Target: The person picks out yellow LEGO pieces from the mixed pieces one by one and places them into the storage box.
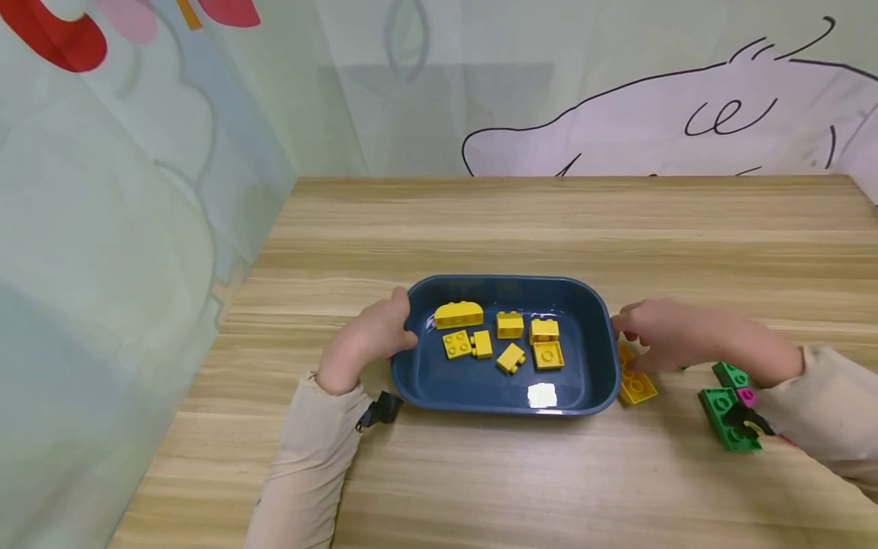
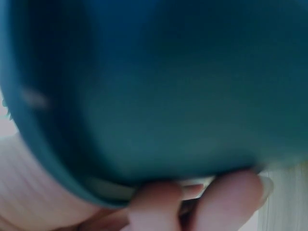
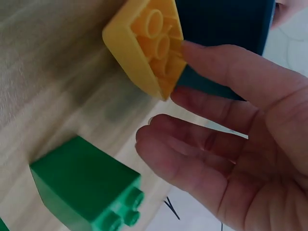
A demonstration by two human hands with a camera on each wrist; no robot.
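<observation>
A dark blue tray (image 1: 507, 396) with rounded corners stands on the wooden table, with several yellow bricks (image 1: 510, 325) lying loose inside it. At its left end my left hand (image 1: 370, 332) grips the rim; in the left wrist view fingers (image 2: 231, 197) bend against the tray's wall, which fills most of that picture. My right hand (image 1: 665, 332) is at the tray's right end, its fingers loosely extended. There, an orange-yellow brick (image 3: 144, 43) lies hollow side up beside the tray, and the right thumb and index fingertips are right at its edge.
A green brick (image 3: 86, 178) lies near the right hand. More green bricks (image 1: 727, 423) and a small pink piece (image 1: 746, 396) lie by the right sleeve, which partly covers them. A printed cloth wall (image 1: 439, 114) rises behind the table (image 1: 480, 229).
</observation>
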